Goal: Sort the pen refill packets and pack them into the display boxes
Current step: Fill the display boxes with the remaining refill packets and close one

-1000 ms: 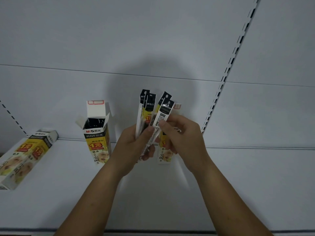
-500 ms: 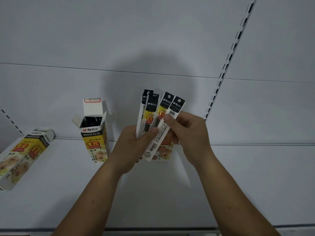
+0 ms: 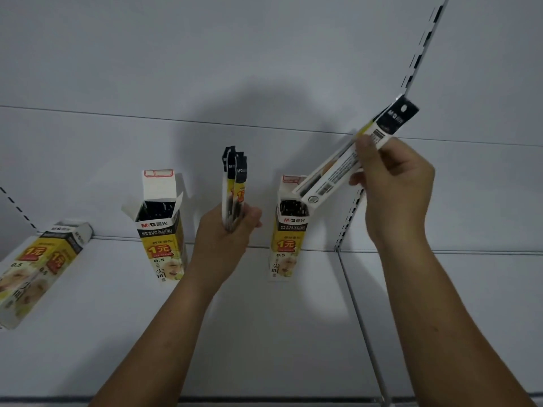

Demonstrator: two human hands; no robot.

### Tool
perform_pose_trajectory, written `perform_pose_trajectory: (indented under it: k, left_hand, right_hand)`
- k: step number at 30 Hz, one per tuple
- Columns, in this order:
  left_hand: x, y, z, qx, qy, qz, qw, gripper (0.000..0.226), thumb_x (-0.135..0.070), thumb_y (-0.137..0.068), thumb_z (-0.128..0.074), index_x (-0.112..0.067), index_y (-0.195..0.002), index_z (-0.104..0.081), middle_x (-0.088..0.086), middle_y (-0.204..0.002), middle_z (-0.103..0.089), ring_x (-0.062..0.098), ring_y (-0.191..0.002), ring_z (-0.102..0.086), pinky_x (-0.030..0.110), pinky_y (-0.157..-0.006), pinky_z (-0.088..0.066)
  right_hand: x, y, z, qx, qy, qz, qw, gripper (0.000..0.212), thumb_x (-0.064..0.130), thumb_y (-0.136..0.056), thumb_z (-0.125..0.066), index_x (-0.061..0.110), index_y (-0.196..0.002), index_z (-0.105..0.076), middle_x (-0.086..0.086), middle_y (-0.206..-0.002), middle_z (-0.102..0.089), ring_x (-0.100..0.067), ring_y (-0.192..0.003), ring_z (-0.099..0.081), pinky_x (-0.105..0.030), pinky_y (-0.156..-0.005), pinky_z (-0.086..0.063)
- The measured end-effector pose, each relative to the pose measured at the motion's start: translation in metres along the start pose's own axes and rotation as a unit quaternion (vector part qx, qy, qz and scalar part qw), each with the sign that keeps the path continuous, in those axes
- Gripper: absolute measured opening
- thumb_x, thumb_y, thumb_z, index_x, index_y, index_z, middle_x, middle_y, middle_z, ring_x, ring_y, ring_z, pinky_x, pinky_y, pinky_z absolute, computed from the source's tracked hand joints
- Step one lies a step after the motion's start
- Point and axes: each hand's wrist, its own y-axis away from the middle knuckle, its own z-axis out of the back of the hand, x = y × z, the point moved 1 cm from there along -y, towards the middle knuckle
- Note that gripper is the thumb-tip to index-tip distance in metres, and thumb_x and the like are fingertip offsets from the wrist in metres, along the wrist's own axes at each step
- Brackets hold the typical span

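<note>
The white shelf carries three display boxes near its back edge. The lying box rests on its side at far left, well apart from the work, and its contents do not show. The middle box stands upright with its flap raised, and dark packet tops fill its mouth. The right box stands the same way and looks as well stocked. Both mouths face up, which I judge is so that packets can go in end first. The right hand pinches a packet just below its black header, thumb in front and fingers curled behind. It holds the packet tilted, foot at the right box's mouth and header up to the right. The slant seems meant to steer the foot past the raised flap and in among those already there. It may be two packets held together, since a yellow edge shows beside the white back, but the blur leaves that unsure. The left hand grips the bundle upright between the two standing boxes, fingers wrapped round its lower end and headers up, likely as the unsorted stock for the other hand to draw from.
</note>
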Motion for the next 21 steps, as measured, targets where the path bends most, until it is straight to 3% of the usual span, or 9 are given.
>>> perform_pose_trajectory:
  k: [2, 4, 6, 8, 11, 15, 19, 21]
  left_hand:
    - [0.006, -0.005, -0.004, 0.014, -0.028, -0.004, 1.000, 0.018, -0.030, -0.091, -0.078, -0.019, -0.099, -0.067, -0.014, -0.083, -0.070, 0.009, -0.060, -0.057, 0.023, -0.055, -0.052]
    - [0.011, -0.009, -0.010, 0.042, -0.031, 0.006, 0.999, 0.038, -0.034, -0.081, -0.087, -0.027, -0.112, -0.066, -0.017, -0.106, -0.072, 0.019, -0.068, -0.061, 0.027, -0.064, -0.057]
    - [0.014, -0.011, -0.016, 0.067, -0.021, 0.020, 0.997, 0.055, -0.035, -0.076, -0.092, -0.030, -0.122, -0.062, -0.017, -0.118, -0.072, 0.018, -0.067, -0.061, 0.033, -0.072, -0.059]
    - [0.016, -0.012, -0.020, 0.086, -0.010, 0.021, 0.996, 0.060, -0.033, -0.074, -0.093, -0.029, -0.125, -0.062, -0.016, -0.119, -0.074, 0.007, -0.054, -0.051, 0.044, -0.071, -0.059]
    - [0.020, -0.013, -0.022, 0.086, -0.007, 0.018, 0.996, 0.053, -0.028, -0.077, -0.092, -0.027, -0.122, -0.064, -0.014, -0.115, -0.076, 0.008, -0.056, -0.051, 0.049, -0.070, -0.059]
    - [0.022, -0.013, -0.023, 0.085, -0.008, 0.021, 0.996, 0.045, -0.026, -0.079, -0.091, -0.030, -0.117, -0.066, -0.016, -0.112, -0.076, 0.035, -0.064, -0.054, 0.048, -0.071, -0.059]
    - [0.021, -0.012, -0.025, 0.084, -0.003, 0.019, 0.996, 0.039, -0.024, -0.080, -0.090, -0.034, -0.110, -0.067, -0.017, -0.110, -0.076, 0.034, -0.063, -0.053, 0.048, -0.071, -0.057]
    - [0.021, -0.012, -0.024, 0.084, -0.003, 0.018, 0.996, 0.039, -0.024, -0.080, -0.090, -0.031, -0.111, -0.067, -0.015, -0.111, -0.076, 0.043, -0.077, -0.061, 0.047, -0.072, -0.056]
  right_hand:
    - [0.000, -0.009, -0.001, 0.004, 0.019, 0.019, 1.000, 0.014, 0.023, -0.097, -0.073, 0.012, -0.091, -0.079, -0.024, -0.085, -0.072, -0.021, -0.064, -0.063, -0.033, -0.062, -0.053]
    - [-0.003, -0.014, -0.006, 0.020, 0.028, 0.028, 0.999, 0.015, 0.021, -0.097, -0.073, 0.009, -0.091, -0.078, -0.026, -0.085, -0.071, -0.021, -0.066, -0.066, -0.030, -0.061, -0.055]
    - [-0.008, -0.015, -0.011, 0.042, 0.043, 0.029, 0.998, 0.020, 0.019, -0.098, -0.072, 0.001, -0.089, -0.075, -0.026, -0.084, -0.070, -0.020, -0.067, -0.068, -0.026, -0.059, -0.055]
    - [-0.014, -0.014, -0.015, 0.067, 0.055, 0.024, 0.996, 0.026, 0.018, -0.098, -0.072, -0.006, -0.088, -0.072, -0.025, -0.082, -0.071, -0.019, -0.066, -0.068, -0.024, -0.059, -0.055]
    - [-0.018, -0.010, -0.017, 0.098, 0.073, 0.018, 0.992, 0.026, 0.018, -0.097, -0.072, -0.006, -0.088, -0.072, -0.028, -0.082, -0.070, -0.020, -0.065, -0.064, -0.020, -0.058, -0.053]
    - [-0.022, -0.008, -0.017, 0.130, 0.107, 0.028, 0.985, 0.019, 0.019, -0.097, -0.073, 0.003, -0.088, -0.075, -0.026, -0.081, -0.069, -0.024, -0.066, -0.062, -0.024, -0.059, -0.055]
    - [-0.023, -0.011, -0.016, 0.148, 0.139, 0.037, 0.978, 0.023, 0.022, -0.096, -0.074, 0.004, -0.082, -0.072, -0.021, -0.077, -0.068, -0.035, -0.067, -0.061, -0.037, -0.060, -0.055]
    - [-0.024, -0.011, -0.017, 0.192, 0.160, 0.039, 0.967, 0.029, 0.023, -0.095, -0.075, 0.016, -0.069, -0.066, -0.001, -0.064, -0.064, -0.014, -0.057, -0.054, -0.024, -0.055, -0.045]
